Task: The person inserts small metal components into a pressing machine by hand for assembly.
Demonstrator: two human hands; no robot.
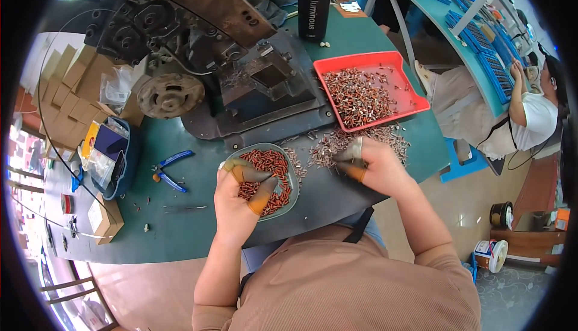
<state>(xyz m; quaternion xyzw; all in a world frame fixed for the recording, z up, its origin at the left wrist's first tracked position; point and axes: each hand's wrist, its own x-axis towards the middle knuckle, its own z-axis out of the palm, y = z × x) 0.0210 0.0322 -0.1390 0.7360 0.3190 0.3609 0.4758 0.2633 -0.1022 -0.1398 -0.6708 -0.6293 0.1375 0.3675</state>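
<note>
While my left hand (241, 195) rests half-curled over the near dish (290, 168) of small red parts (271, 162), pinching none I can confirm, my right hand (373, 165) pinches into the loose pile (337, 144) just right; parts seem light, stiff, best nipped mid-body.

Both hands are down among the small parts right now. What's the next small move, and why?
Probably the left hand should pinch up one red part from the round dish: its capped fingertips already rest in the pile. The right hand already pinches at the loose silvery parts on the green table, so it needs a mate.
</note>
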